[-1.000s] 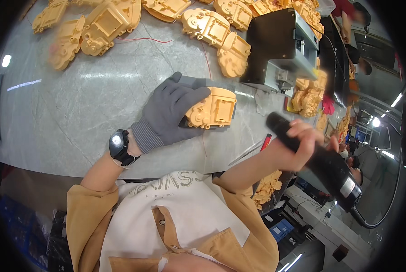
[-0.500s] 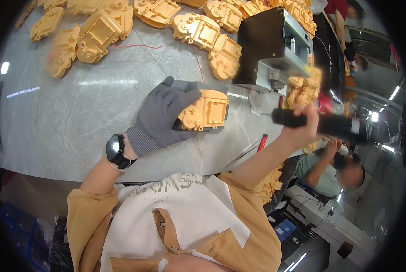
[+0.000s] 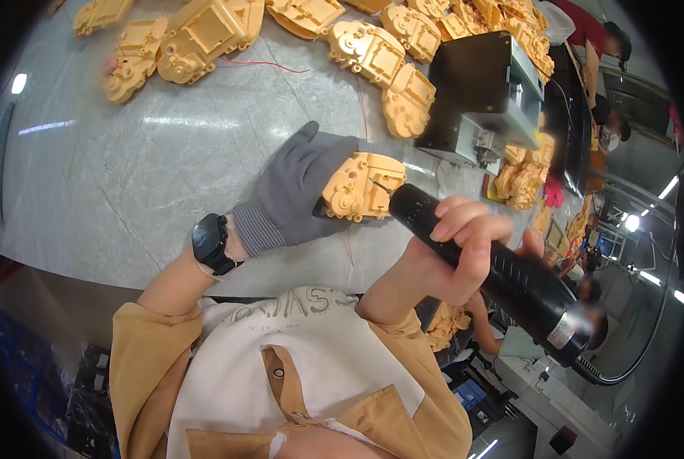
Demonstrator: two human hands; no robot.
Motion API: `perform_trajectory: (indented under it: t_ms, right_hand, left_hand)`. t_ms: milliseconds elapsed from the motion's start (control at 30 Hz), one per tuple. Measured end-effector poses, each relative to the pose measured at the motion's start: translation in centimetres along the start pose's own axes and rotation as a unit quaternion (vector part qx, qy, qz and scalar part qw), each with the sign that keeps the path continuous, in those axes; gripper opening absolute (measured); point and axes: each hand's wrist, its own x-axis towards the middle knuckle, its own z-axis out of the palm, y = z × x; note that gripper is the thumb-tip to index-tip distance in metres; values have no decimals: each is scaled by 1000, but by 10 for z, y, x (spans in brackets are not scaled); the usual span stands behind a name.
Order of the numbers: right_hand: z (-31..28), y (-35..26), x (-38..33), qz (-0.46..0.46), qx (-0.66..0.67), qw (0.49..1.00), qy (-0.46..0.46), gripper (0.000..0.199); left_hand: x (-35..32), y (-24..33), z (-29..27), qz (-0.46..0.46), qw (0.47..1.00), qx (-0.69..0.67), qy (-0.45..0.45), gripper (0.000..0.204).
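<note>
My left hand (image 3: 296,191), in a grey knit glove, is closed on the left side of a yellow plastic housing (image 3: 351,200). The housing lies face up on a dark grey block, mostly covered by it and the glove. Bare fingers of my right hand (image 3: 468,249) wrap round a black electric screwdriver (image 3: 521,287), its body slanting down from upper left to lower right. The thin bit points at the middle of the housing; whether it touches a screw is too small to tell.
More yellow housings (image 3: 365,50) lie along the far side of the grey table (image 3: 166,168), some with red wires (image 3: 269,63). A black and silver machine (image 3: 464,96) stands at the far right. A cable (image 3: 644,352) trails from the screwdriver. Other people sit at the right.
My right hand has brought the screwdriver left from the right side, tilting it so its bit reaches the housing. The left hand keeps its hold. The whole view has shifted slightly.
</note>
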Motion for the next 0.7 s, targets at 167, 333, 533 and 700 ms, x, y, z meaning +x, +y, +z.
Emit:
perform_trajectory:
  t_ms: [167,333,533,700]
  right_hand:
    - [4,9,1,2,-9,1000,-15,53]
    - [8,16,3,10,1,999,-33,53]
    - [15,23,11,4,-22,998,-53,53]
    - [26,25,18,71,-95,991,-69,53]
  left_hand:
    - [-3,-2,0,1,1000,-7,-2,92]
    - [-2,-2,1,4,1000,-9,3,92]
    - [1,-2,-1,6,1000,9,-1,82]
    - [2,-1,-5,2,1000,-9,-4,88]
